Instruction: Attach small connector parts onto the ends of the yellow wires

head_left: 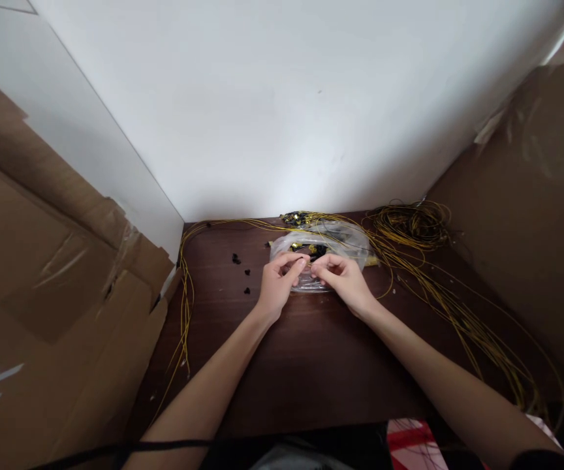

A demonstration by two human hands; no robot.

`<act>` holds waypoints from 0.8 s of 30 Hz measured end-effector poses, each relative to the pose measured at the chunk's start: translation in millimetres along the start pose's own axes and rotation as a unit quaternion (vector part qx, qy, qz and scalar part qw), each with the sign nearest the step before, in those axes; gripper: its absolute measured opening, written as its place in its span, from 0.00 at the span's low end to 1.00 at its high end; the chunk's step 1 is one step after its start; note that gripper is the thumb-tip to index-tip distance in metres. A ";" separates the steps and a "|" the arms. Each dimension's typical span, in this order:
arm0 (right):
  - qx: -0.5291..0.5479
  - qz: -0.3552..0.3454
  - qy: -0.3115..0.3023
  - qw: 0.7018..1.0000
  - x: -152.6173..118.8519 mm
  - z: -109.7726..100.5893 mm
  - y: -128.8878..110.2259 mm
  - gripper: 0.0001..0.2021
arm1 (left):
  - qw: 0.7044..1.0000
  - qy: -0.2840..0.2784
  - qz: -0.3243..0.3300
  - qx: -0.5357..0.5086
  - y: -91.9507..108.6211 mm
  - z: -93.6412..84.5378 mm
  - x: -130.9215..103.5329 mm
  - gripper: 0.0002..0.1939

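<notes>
My left hand [281,277] and my right hand [343,277] meet almost fingertip to fingertip above the near side of a clear plastic bag [353,243]. Thumb and forefinger are pinched together on each hand. Whatever sits between the fingertips is too small to make out. Small black and yellow parts [317,249] show in the bag's opening, just beyond my fingers. Several little black pieces [247,290] lie on the dark brown table [282,372] to the left of my left hand.
Long yellow and black wires [438,294] run along the table's right side, with a coiled bundle [412,225] at the back right. More wires [184,313] hang down the left edge. Cardboard [57,274] stands on the left, another cardboard panel [531,196] on the right, a white wall [282,104] behind.
</notes>
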State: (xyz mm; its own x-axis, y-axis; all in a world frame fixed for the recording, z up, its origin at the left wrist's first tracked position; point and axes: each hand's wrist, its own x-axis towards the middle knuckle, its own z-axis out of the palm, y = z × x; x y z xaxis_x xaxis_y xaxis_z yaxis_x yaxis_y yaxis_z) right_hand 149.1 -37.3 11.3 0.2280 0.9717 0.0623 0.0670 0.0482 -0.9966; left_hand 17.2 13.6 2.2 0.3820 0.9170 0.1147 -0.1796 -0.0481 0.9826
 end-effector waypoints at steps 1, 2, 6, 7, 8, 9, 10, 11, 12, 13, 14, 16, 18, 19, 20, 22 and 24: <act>0.000 0.001 0.001 1.000 0.0 0.0 0.2 0.10 | 1.000 0.003 0.005 -0.003 -0.8 -0.5 0.3 0.09; -0.001 0.002 0.001 1.000 0.0 0.0 0.6 0.10 | 1.000 0.005 0.005 -0.007 -1.8 -1.0 0.6 0.10; 0.002 0.010 0.003 1.000 0.3 0.1 2.5 0.10 | 0.999 0.005 -0.027 -0.029 -6.5 -2.8 2.2 0.13; 0.006 0.014 0.003 1.000 0.4 0.1 2.9 0.10 | 0.999 0.004 -0.033 -0.032 -7.4 -3.1 2.5 0.14; 0.011 0.017 0.004 1.000 0.3 0.1 3.1 0.10 | 0.999 0.003 -0.036 -0.034 -8.0 -3.2 2.8 0.14; 0.015 0.021 0.005 1.000 0.3 0.0 3.3 0.09 | 0.999 0.001 -0.037 -0.035 -8.3 -3.3 2.9 0.14; 0.019 0.025 0.006 0.999 0.1 -0.1 3.3 0.09 | 0.999 0.001 -0.037 -0.037 -8.4 -3.2 3.0 0.14; 0.022 0.027 0.007 0.999 -0.1 -0.2 3.3 0.09 | 0.999 0.001 -0.036 -0.038 -8.2 -2.9 3.0 0.13; 0.024 0.029 0.008 0.999 -0.2 -0.3 3.1 0.08 | 0.999 0.003 -0.035 -0.040 -7.8 -2.5 2.9 0.12; 0.026 0.030 0.009 0.999 -0.4 -0.4 2.9 0.08 | 0.998 0.005 -0.034 -0.043 -7.3 -2.0 2.7 0.11; 0.027 0.030 0.010 0.999 -0.5 -0.5 2.7 0.08 | 0.998 0.008 -0.032 -0.047 -6.7 -1.5 2.5 0.10; 0.028 0.032 0.012 0.999 -0.6 -0.4 2.4 0.08 | 0.998 0.013 -0.028 -0.056 -5.4 -0.2 2.0 0.08; 0.029 0.035 0.013 0.999 -0.3 -0.2 2.3 0.08 | 0.997 0.018 -0.026 -0.065 -4.7 0.8 1.6 0.07; 0.030 0.036 0.013 0.999 -0.1 -0.1 2.3 0.08 | 0.997 0.019 -0.026 -0.067 -4.6 1.2 1.5 0.07; 0.030 0.036 0.012 0.999 0.1 0.0 2.4 0.08 | 0.997 0.020 -0.027 -0.068 -4.9 1.3 1.5 0.07; 0.029 0.032 0.012 0.999 0.2 0.2 2.3 0.08 | 0.997 0.018 -0.028 -0.067 -6.2 1.0 1.8 0.07; 0.028 0.029 0.015 0.999 0.1 0.3 1.8 0.08 | 0.997 0.016 -0.027 -0.066 -8.1 0.2 2.3 0.07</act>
State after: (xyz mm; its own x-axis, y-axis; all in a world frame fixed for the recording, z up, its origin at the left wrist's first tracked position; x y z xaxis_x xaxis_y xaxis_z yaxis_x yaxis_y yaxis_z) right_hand 149.0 -37.0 9.5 0.2582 0.9661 0.0058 -0.0015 0.0064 -1.0000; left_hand 19.8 16.0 -5.4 0.3662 0.9289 0.0555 -0.2785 0.0525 0.9590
